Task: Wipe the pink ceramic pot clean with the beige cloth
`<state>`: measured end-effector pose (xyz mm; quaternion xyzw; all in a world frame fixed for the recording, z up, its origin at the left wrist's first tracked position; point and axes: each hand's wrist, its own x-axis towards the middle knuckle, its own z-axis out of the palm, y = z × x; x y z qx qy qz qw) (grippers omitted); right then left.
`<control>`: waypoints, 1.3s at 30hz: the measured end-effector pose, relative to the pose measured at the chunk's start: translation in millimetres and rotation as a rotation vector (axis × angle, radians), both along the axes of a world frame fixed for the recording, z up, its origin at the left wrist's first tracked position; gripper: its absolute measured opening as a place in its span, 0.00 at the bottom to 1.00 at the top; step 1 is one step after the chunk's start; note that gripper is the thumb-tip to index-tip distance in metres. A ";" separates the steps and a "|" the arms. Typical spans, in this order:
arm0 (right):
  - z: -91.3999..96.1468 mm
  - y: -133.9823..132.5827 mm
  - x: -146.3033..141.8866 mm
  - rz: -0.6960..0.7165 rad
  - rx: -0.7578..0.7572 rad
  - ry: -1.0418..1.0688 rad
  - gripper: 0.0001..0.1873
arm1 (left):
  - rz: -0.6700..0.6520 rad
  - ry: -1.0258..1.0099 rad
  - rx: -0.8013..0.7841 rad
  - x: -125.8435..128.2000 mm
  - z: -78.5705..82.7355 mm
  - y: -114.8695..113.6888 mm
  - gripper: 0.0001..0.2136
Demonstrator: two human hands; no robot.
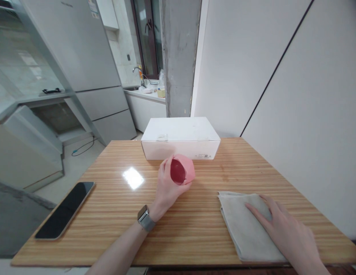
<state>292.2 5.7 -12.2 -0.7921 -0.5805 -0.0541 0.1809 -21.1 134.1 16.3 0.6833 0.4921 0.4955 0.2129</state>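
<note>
Head view, field notes. My left grip (169, 183) is curled narrow around a pink cup (187, 168), held just above the counter (200, 236) and just in front of a white box (180, 141). Its mouth faces me and shows a dark red inside. The cup looks light and probably soft, perhaps silicone, so I judge its walls would flex under a pinch; the body seems a safer hold than the rim. The surface may be slick. My right grip (283, 229) is wide, lying flat on a folded grey cloth (243, 225). The cloth looks limp, easiest taken by its folded edge. A black phone (64, 210) lies well left.
</note>
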 end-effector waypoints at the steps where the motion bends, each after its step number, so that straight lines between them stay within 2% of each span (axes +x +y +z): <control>1: 3.8 1.0 -2.7 -0.019 -0.015 -0.074 0.27 | -0.008 -0.020 -0.014 0.3 -0.9 -0.6 0.48; 3: 14.4 5.6 -10.2 -0.065 0.045 -0.134 0.27 | -0.025 -0.057 -0.041 0.9 -2.0 -1.9 0.50; 4: 20.4 9.6 -14.6 -0.057 0.109 -0.099 0.26 | -0.034 -0.064 -0.048 1.2 -2.1 -2.7 0.51; 6: 31.5 21.0 -25.0 0.050 0.243 0.109 0.23 | -0.054 -0.050 -0.042 1.5 -0.9 -4.6 0.51; 7: 35.7 28.3 -31.2 0.114 0.252 0.255 0.22 | -0.065 -0.033 -0.032 1.5 0.2 -5.6 0.51; 9: 40.5 44.3 -45.9 0.218 0.196 0.571 0.20 | -0.090 0.013 -0.012 1.4 2.6 -7.6 0.50; 12: 39.6 66.3 -70.8 0.394 0.038 1.058 0.22 | -0.142 0.079 0.010 1.2 4.8 -9.7 0.49; 14: 36.8 76.1 -85.2 0.514 0.008 1.193 0.27 | -0.181 0.100 0.019 1.2 4.6 -10.5 0.50; 16: 34.5 82.0 -95.5 0.675 0.011 1.142 0.39 | -0.219 0.105 0.025 1.5 3.5 -10.9 0.51; 18: 33.2 85.5 -102.3 0.795 0.026 0.990 0.49 | -0.253 0.108 0.033 2.3 2.5 -11.7 0.51; 21: 31.1 90.1 -109.4 0.878 0.078 0.781 0.53 | -0.287 0.113 0.047 4.1 2.4 -13.8 0.50; 24: 26.4 94.1 -114.8 0.901 0.173 0.622 0.54 | -0.312 0.114 0.036 5.6 3.9 -16.3 0.51; 29: 21.8 93.8 -118.0 0.853 0.202 0.384 0.54 | -0.362 0.127 -0.021 4.3 7.3 -17.2 0.55; 32: 25.8 91.8 -114.1 0.797 0.174 0.389 0.50 | -0.443 0.024 -0.112 2.8 9.3 -16.7 0.56; 36: 29.9 94.1 -94.8 0.619 0.165 0.519 0.50 | -0.530 -0.147 -0.179 3.4 11.7 -17.3 0.45; 39: 26.5 98.8 -69.6 0.480 0.177 0.538 0.51 | -0.469 -0.181 -0.123 5.3 11.0 -16.8 0.35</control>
